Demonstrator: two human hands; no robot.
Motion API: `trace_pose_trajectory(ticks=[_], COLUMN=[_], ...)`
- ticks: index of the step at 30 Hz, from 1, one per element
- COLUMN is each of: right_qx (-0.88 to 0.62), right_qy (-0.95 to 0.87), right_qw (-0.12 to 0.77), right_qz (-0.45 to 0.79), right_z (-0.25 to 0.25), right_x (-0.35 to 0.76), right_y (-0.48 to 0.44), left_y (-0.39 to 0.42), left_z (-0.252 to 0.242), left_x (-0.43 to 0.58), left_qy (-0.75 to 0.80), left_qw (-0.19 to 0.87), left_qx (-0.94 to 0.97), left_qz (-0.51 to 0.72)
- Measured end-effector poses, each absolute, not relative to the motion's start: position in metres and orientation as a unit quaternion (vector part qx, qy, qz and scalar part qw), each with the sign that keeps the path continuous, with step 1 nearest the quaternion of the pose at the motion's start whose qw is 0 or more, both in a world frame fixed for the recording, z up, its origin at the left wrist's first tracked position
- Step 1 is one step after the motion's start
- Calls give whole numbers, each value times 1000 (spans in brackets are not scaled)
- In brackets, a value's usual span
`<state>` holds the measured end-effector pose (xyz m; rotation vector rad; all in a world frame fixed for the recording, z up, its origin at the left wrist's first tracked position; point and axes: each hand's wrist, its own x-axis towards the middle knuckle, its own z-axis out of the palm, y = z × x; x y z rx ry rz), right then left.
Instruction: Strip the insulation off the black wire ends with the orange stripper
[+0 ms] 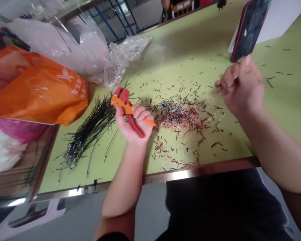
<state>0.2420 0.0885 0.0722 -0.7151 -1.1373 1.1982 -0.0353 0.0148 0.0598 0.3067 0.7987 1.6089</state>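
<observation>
My left hand (136, 125) is closed around a wire stripper (124, 100) with red and orange handles and holds it above the table. To its left lies a bundle of black wires (90, 129) with bare or tipped ends. My right hand (243, 87) is raised on the right, its fingers curled in. Its upper finger overlaps the bottom edge of a phone (251, 30) that leans upright; I cannot tell whether they touch. What the curled fingers hold, if anything, is hidden. Between my hands is a heap of black wire scraps and copper strands (183, 115).
An orange plastic bag (40, 87) and clear plastic bags (95, 47) crowd the left side. Behind the phone stands a white box (282, 20). Loose clippings are scattered over the green tabletop (200, 57). A metal-edged rim (178, 174) runs along the front.
</observation>
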Motion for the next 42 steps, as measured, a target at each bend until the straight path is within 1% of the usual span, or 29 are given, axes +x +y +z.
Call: trace_pose_trajectory(ticks=[2,4,6,8,15,25,31,35,42], right_qx=[-327,-319,-299,-284,-287,-328,-327,-328,-331], right_qy=[-587,-652,-671,-670,-675,-749,-770,-770,-765], right_qw=[546,474,454,452,445,382,373,371,381], right_qz=[501,498,505,516,515,430,402,402,400], right_z=[62,50,40,36,41,49,49,49,48], right_x=[237,228,220,216,221,221,220,220,221], right_y=[87,80,73,69,66,65,64,64,65], left_y=[11,4,-3,-6,-5,-8,-7,-7,-7], left_z=[57,49,39,33,33,25,26,25,27], left_x=[-28,-14,-1,5,2,3,3,3,2], left_qy=[348,334,302,276,243,244,270,284,281], left_qw=[670,740,779,796,812,809,793,793,789], left_qx=[162,214,260,286,281,331,339,345,340], left_qz=[635,542,483,456,450,419,428,414,427])
